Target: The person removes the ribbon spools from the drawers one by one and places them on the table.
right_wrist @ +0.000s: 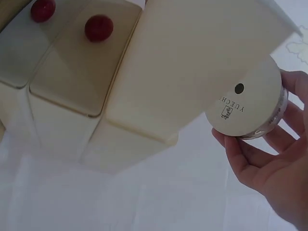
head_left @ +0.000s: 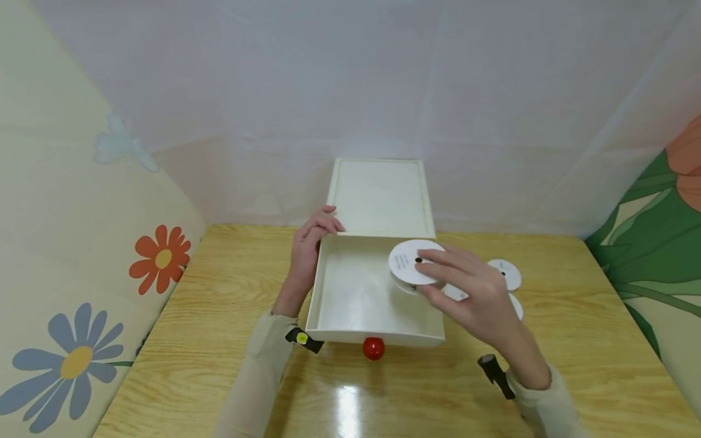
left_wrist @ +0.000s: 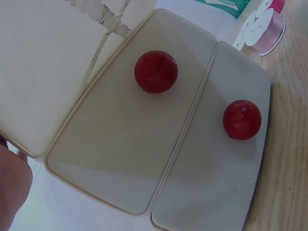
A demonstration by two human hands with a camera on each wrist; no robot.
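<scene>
A cream drawer cabinet [head_left: 383,198] stands at the back of the table with its top drawer [head_left: 356,298] pulled out. Over the right part of that drawer, my right hand [head_left: 476,295] grips a white ribbon spool [head_left: 405,261] by its rim. From the right wrist view, printed letters show on the flange of this spool [right_wrist: 248,113], which the drawer partly covers. My left hand [head_left: 311,243] rests along the cabinet's upper left edge, fingertips on its top. Its palm is mostly out of sight in the left wrist view. A red knob [head_left: 374,348] sits on the drawer's front.
More white spools [head_left: 506,274] lie on the wooden table right of the cabinet, one with pink ribbon [left_wrist: 272,36]. Two lower drawer fronts [left_wrist: 120,144] with red knobs appear closed. A pale curtain [head_left: 274,109] hangs behind, and flowered panels flank both sides.
</scene>
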